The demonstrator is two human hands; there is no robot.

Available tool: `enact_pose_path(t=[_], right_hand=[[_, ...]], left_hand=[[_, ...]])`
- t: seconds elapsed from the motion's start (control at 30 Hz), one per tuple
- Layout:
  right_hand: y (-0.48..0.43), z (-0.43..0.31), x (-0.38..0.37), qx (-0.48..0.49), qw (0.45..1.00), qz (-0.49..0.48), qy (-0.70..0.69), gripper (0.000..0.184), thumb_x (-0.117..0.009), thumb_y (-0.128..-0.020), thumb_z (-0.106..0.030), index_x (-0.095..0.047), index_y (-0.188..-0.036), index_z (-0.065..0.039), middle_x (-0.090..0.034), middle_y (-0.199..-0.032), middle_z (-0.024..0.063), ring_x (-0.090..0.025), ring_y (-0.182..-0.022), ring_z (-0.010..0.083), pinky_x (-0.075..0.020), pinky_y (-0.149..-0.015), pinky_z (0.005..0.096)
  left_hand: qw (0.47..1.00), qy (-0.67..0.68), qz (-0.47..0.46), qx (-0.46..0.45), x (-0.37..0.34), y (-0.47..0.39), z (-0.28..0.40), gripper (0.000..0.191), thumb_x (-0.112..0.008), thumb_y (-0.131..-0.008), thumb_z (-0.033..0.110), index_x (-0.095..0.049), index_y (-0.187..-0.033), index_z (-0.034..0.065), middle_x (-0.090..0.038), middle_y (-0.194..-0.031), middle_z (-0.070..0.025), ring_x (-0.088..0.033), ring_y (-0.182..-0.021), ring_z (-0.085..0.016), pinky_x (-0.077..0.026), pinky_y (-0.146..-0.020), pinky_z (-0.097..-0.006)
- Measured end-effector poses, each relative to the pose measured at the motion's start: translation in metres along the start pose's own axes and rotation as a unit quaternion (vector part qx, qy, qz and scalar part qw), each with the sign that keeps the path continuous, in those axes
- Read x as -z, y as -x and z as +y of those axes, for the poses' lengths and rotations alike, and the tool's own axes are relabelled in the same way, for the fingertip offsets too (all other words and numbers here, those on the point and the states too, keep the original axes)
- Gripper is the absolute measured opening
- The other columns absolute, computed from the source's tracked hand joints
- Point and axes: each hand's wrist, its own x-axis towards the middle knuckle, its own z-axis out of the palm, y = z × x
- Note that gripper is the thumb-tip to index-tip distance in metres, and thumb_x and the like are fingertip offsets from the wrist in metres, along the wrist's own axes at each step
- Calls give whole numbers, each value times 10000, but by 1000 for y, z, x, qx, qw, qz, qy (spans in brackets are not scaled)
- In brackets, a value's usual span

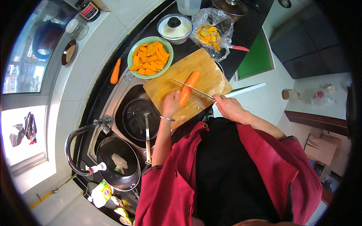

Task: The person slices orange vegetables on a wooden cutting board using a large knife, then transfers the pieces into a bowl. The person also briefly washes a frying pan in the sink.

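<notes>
A peeled carrot [185, 94] lies on a wooden cutting board [206, 65]. My left hand [171, 102] rests at the carrot's lower left side, fingers bent against it. In my right hand [227, 106] is a knife [195, 89], seen nearly edge-on; its thin blade crosses over the carrot's middle. Whether the blade touches the carrot cannot be told. Beyond the board's upper left edge stands a green bowl [171, 58] of cut orange pumpkin pieces [151, 58]. Another carrot [115, 71] lies on the dark counter behind the sink.
A pan with a spatula [147, 130] sits in the sink [113, 113], below a curved faucet [68, 144]. A wok [133, 180] stands nearer the window side. Past the board are a lidded pot [181, 25], a plastic bag [226, 31] of peelings and a red-handled knife [240, 48].
</notes>
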Motion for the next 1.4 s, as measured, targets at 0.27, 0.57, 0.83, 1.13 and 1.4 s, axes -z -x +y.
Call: enact_pose_path(t=[0.27,0.57,0.83,1.13,1.4], right_hand=[[-4,-5,9,6,1000,-9,26,170,-493,-808,-72,-399,-934,-6,-559,-731,210,-591,-638,374,-476,-533,436],[-7,-6,11,-20,998,-50,17,162,-485,-814,-75,-400,-930,1,-571,-743,225,-595,-659,386,-477,-549,449],[-16,-7,25,-22,995,-99,11,140,-474,-817,-80,-405,-881,23,-572,-638,220,-589,-633,392,-465,-537,461],[-49,-6,35,9,988,-152,-14,99,-416,-809,-39,-420,-850,50,-564,-631,248,-581,-628,415,-459,-538,475],[-50,3,4,-28,984,-171,-35,124,-393,-819,-43,-413,-901,48,-568,-644,248,-586,-640,412,-459,-548,476]], left_hand=[[983,-167,-29,-66,-1,5,0,399,-616,-776,343,-556,-945,-14,-563,-956,-214,-527,-904,-352,-441,-743,-415],[931,-362,8,-48,-23,10,34,443,-699,-678,302,-497,-960,26,-520,-924,-136,-513,-902,-295,-445,-739,-403],[915,-398,18,-64,-30,8,33,429,-704,-674,316,-490,-925,42,-512,-913,-123,-509,-889,-272,-432,-730,-379],[909,-410,8,-73,-33,6,32,427,-701,-675,311,-477,-912,36,-492,-917,-128,-496,-898,-276,-426,-734,-383],[917,-395,-11,-64,-30,6,29,431,-695,-687,309,-470,-927,29,-492,-923,-137,-495,-907,-287,-442,-733,-389]])
